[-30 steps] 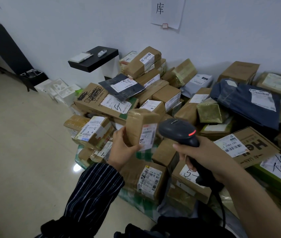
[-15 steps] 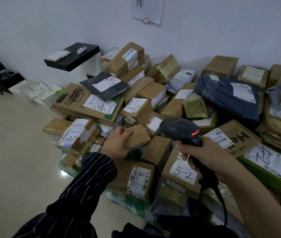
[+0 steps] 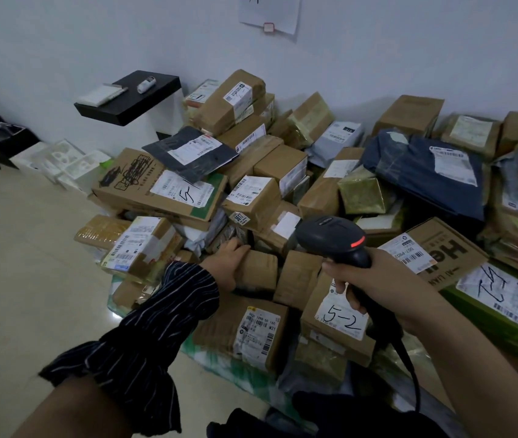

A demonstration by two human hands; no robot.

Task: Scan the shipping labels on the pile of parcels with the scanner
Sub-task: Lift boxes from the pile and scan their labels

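Parcel (image 3: 259, 270) down on pile (image 3: 162, 197) | left hand (image 3: 227, 263) grips | scanner (image 3: 330, 235) beside | boxes (image 3: 298, 276) flank

Left forearm (image 3: 143, 336), lower left of frame: covered from wrist to mid-forearm by a dark sleeve (image 3: 169, 311) with thin white stripes, gathered narrow behind the left hand (image 3: 229, 263) and ending in a flared, ruffled hem towards the frame's bottom edge. Right forearm (image 3: 459, 349), lower right: bare. Bottom centre: dark clothing (image 3: 330, 418), garment type indeterminable.
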